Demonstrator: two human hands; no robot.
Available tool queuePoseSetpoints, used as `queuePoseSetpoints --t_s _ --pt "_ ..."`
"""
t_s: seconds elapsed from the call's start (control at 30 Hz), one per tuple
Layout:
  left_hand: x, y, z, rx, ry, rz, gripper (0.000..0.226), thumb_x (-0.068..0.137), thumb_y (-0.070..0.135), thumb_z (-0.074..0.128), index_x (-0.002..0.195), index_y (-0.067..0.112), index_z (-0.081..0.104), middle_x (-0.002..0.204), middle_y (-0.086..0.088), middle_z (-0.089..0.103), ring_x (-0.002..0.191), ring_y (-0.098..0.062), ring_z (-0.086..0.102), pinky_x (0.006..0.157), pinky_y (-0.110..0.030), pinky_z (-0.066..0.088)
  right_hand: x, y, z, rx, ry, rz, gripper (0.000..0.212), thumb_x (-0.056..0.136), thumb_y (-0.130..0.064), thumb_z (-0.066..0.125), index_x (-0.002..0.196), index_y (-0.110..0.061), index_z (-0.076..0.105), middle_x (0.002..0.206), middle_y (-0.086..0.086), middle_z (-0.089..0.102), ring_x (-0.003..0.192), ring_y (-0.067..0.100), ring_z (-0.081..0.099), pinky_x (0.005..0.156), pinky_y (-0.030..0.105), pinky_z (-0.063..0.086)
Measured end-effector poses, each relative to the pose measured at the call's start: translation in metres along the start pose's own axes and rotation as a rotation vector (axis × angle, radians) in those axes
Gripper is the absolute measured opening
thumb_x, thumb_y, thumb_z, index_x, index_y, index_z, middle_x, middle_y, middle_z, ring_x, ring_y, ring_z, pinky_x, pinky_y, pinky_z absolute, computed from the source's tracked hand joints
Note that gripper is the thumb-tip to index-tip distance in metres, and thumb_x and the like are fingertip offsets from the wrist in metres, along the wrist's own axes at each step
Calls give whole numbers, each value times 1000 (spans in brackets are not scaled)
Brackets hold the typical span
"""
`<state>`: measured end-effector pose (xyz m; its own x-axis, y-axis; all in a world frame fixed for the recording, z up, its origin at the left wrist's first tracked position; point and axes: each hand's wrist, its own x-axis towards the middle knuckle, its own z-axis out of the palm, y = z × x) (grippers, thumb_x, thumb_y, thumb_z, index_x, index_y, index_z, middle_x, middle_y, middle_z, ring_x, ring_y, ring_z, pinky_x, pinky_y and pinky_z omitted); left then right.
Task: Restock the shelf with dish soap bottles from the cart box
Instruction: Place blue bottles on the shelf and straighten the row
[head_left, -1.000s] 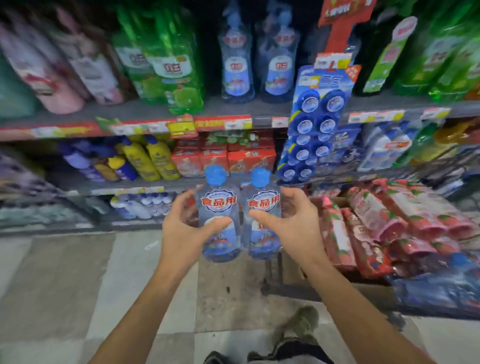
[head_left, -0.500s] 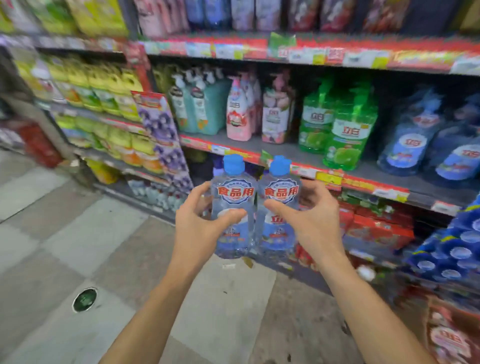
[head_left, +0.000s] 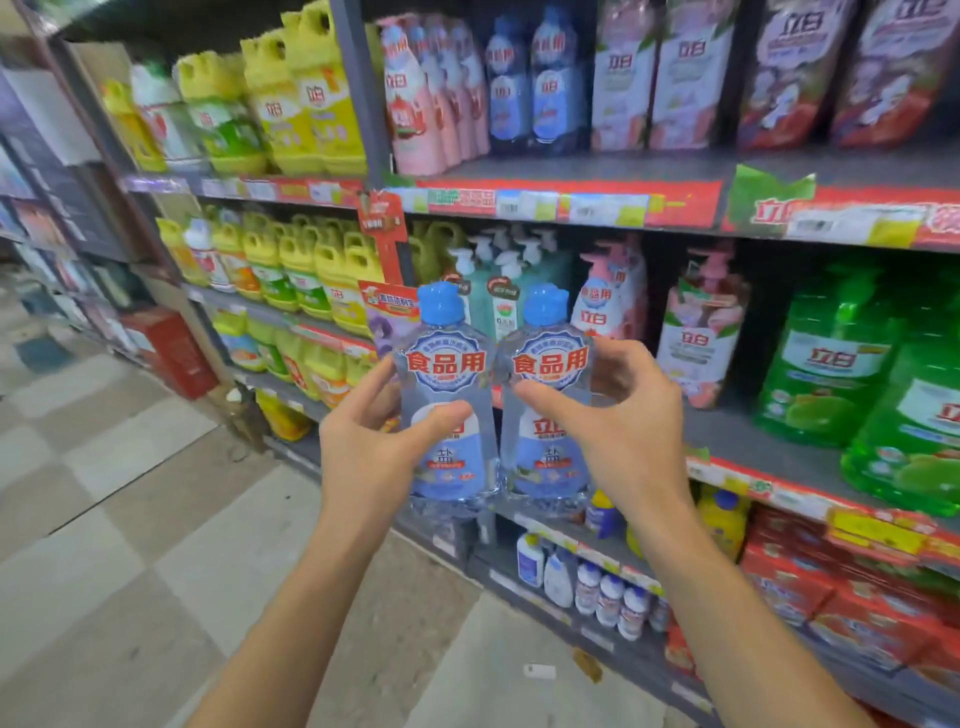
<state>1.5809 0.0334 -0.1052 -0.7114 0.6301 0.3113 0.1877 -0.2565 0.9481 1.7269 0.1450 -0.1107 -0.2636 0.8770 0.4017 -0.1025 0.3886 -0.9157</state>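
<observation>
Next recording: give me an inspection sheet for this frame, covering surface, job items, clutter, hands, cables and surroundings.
Surface: grey shelf board with a bare stretch between the pink pump bottles and the green jugs.
Job's things: left bottle and right bottle, clear with blue caps, upright, side by side in the air in front of the shelving.
Clutter: small scraps on the floor by the shelf base.
Hands: left hand grips the left bottle; right hand grips the right bottle.
Cables: nothing seen.
Surroundings: yellow jugs upper left, red cartons lower right, checkered tile floor. Cart box not in view.
</observation>
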Motion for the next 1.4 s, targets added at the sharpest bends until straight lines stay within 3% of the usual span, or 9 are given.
queuePoseSetpoints --t_s 0.13,0.3,0.37,0.47,0.57,0.83,1.03,1.23,1.4 --pt "78 6 1 22 -46 71 73 61 20 84 130 16 61 101 3 77 94 -15 73 80 -37 57 70 1 36 12 16 -54 48 63 -36 92 102 -27 65 97 -15 73 92 -3 67 78 17 52" --pt "155 18 6 1 -80 155 54 64 16 81 112 36 62 95 8 77 90 -10 73 76 -27 59 142 -5 73 -4 70 -124 48 59 -39 93 98 -25 67 95 -12 74 93 6 69 85 35 56" --pt "183 24 6 -10 -117 187 54 65 19 79 114 34 63 98 5 77 92 -12 73 77 -28 59 167 -11 83 4 68 -152 49 59 -41 93 98 -23 68 95 -9 75 93 11 70 85 40 57" --pt "224 35 8 -29 -192 268 56 70 20 77 124 18 64 104 2 76 97 -14 72 77 -27 57 201 -24 92 41 80 -192 50 62 -36 93 102 -20 69 94 -8 75 90 8 71 81 32 58" --pt "267 45 14 -33 -248 343 51 72 22 75 123 19 65 102 3 77 95 -13 72 78 -25 56 238 -37 102 62 109 -240 45 65 -29 92 103 -16 71 90 -10 76 83 0 70 69 16 53" --pt "394 55 45 -74 -424 501 42 88 13 71 129 11 60 110 -2 75 104 -22 71 88 -39 58 344 -64 128 -32 272 -357 54 60 -38 93 104 -15 71 92 -2 76 86 13 73 78 36 61" --pt "471 36 74 -157 -535 475 41 89 7 68 128 8 60 104 5 76 97 -13 71 82 -30 57 397 -56 143 -115 357 -341 46 62 -31 94 99 -15 71 88 1 76 83 14 74 76 35 61" --pt "513 12 86 -215 -649 453 44 88 8 69 130 10 58 112 -3 74 106 -20 70 92 -39 56 413 -42 153 -193 425 -301 45 63 -33 93 99 -15 74 90 -1 77 84 13 75 78 36 61" --pt "527 -2 87 -254 -698 466 43 89 9 69 130 6 58 118 -7 71 110 -20 68 94 -39 55 405 -37 163 -263 452 -253 36 67 -36 90 95 -21 74 85 -6 77 77 8 75 66 30 60"
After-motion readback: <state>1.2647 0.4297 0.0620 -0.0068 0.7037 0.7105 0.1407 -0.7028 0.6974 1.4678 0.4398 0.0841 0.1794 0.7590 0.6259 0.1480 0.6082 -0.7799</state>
